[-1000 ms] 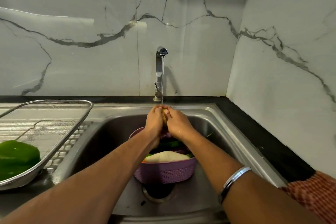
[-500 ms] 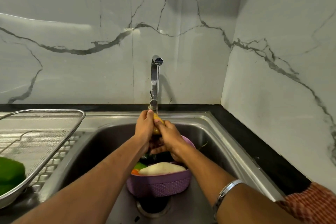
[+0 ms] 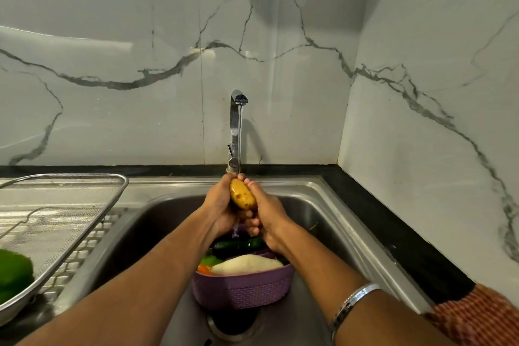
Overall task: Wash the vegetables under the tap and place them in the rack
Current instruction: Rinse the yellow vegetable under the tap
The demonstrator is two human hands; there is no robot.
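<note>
Both hands, left hand [image 3: 217,205] and right hand [image 3: 265,212], gripped the potato [image 3: 242,194] between them directly under the tap [image 3: 236,126] stream, above the purple basket [image 3: 244,286], so runoff drained into the sink [image 3: 331,205]; rack [image 3: 70,205] sat left.

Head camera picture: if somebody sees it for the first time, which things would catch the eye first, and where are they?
First the yellow potato, held up in the middle between the left hand and the right hand, under the water running from the tap. Next the purple basket in the sink, just below the hands, full of vegetables with a pale one on top. At the far left edge, a green pepper lies in the metal rack.
</note>
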